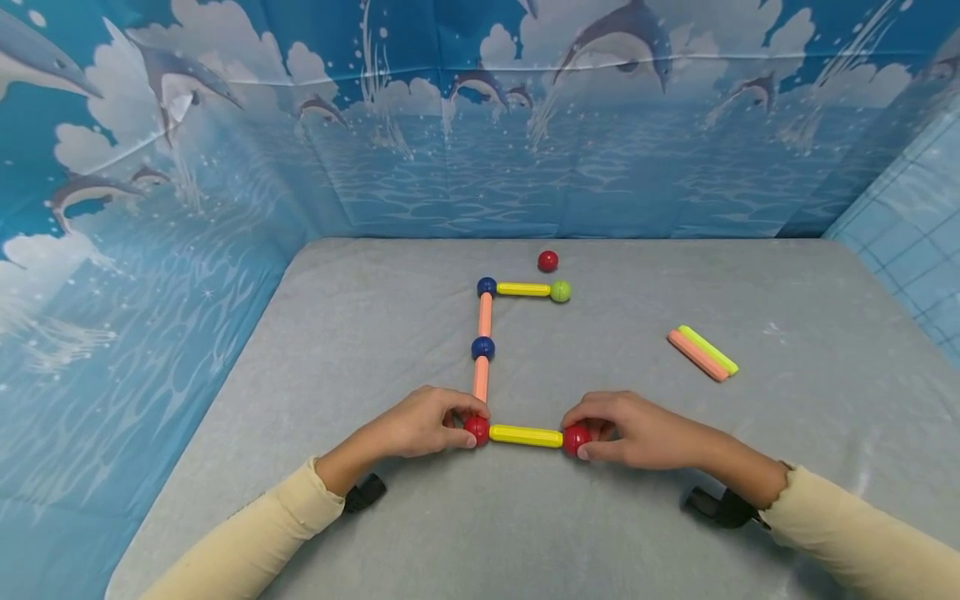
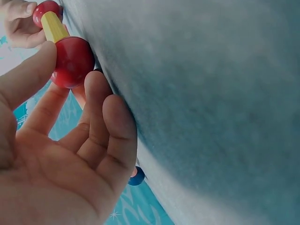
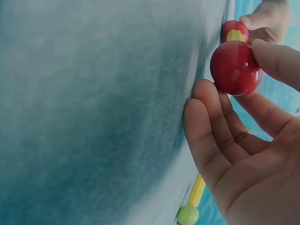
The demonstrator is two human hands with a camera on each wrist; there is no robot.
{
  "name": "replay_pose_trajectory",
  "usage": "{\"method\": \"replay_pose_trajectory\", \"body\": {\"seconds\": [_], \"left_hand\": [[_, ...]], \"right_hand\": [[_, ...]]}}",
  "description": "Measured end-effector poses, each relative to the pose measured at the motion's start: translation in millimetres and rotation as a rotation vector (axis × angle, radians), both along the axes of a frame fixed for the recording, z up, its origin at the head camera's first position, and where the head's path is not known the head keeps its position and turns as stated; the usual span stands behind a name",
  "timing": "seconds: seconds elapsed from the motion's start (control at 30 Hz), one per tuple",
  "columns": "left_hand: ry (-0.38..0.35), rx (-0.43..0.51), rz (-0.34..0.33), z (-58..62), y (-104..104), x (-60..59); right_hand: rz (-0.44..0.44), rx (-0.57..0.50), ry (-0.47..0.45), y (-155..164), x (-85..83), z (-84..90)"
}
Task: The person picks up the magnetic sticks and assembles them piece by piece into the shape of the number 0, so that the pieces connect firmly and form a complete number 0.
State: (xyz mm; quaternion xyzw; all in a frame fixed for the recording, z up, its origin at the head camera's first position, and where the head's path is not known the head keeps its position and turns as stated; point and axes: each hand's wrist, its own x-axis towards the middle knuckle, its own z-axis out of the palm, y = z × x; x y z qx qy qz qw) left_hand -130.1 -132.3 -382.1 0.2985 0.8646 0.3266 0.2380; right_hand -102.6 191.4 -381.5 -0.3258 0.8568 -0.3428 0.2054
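Left hand (image 1: pixel 423 423) pinching red ball (image 1: pixel 476 430) at left end of yellow rod (image 1: pixel 525 436); right hand (image 1: pixel 637 431) pinching second red ball (image 1: pixel 576 439) at rod's right end. Rod flat on grey table (image 1: pixel 375 333), near front edge. Joined upward to pink rods, blue balls (image 1: pixel 483 347), upper yellow rod, green ball (image 1: pixel 560 291). Loose red ball (image 1: pixel 547 261) behind; pink-and-yellow rod pair (image 1: pixel 702 352) lying to right.

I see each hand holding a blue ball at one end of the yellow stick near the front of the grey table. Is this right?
Not quite. The head view shows that the two balls are red, not blue: the left hand holds one red ball and the right hand the other red ball, at the ends of the yellow stick.
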Motion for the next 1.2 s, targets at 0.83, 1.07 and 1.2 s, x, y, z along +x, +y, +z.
{"method": "replay_pose_trajectory", "body": {"seconds": [0.83,1.07,1.2], "left_hand": [[-0.014,-0.005,0.001,-1.3,1.0,-2.3],[-0.027,-0.026,-0.052,6.4,-6.1,-6.3],[0.041,-0.041,-0.048,14.5,-9.3,-17.0]], "right_hand": [[0.017,0.049,0.004,2.0,-6.2,-3.1],[0.000,0.038,0.028,11.8,-6.6,2.1],[-0.062,0.074,0.097,26.6,-11.1,7.0]]}}
